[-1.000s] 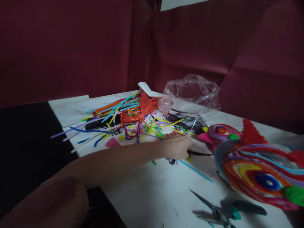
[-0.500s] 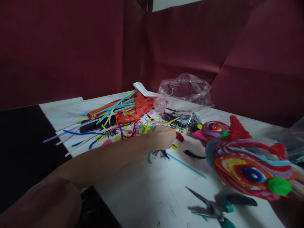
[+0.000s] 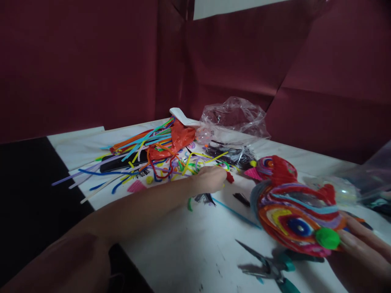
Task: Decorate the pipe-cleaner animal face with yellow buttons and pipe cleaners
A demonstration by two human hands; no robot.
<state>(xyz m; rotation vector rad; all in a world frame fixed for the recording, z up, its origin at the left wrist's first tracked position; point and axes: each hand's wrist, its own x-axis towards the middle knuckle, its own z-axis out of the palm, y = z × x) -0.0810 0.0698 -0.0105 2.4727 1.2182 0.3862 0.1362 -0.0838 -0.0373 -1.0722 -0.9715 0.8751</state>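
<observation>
Left hand [image 3: 210,179] at frame centre, arm stretched in from the lower left across the white bench [image 3: 189,252]. Fingers curled down at the near edge of the pipe cleaner pile [image 3: 146,152]; fingertips touching or just over a small red scrap [image 3: 229,177] to the hand's right. Whether the grip is pinched on anything, cannot tell: the back of the hand hides the fingertips.

Right hand [image 3: 363,248] at lower right, fingers spread flat under and behind the colourful craft bird [image 3: 293,211], propping it up off the bench; open-handed support, not a clamp.

The red scrap sits between the left hand and the bird, far nearer the left. Black scrap [image 3: 242,198] just beyond it, toward the bird. A thin blue pipe cleaner [image 3: 235,212] runs diagonally from under the left hand toward lower right.

Scissors [image 3: 270,266] on the bench at lower centre-right, below the bird, untouched. Clear plastic bag [image 3: 233,118] at the back, upper centre.
</observation>
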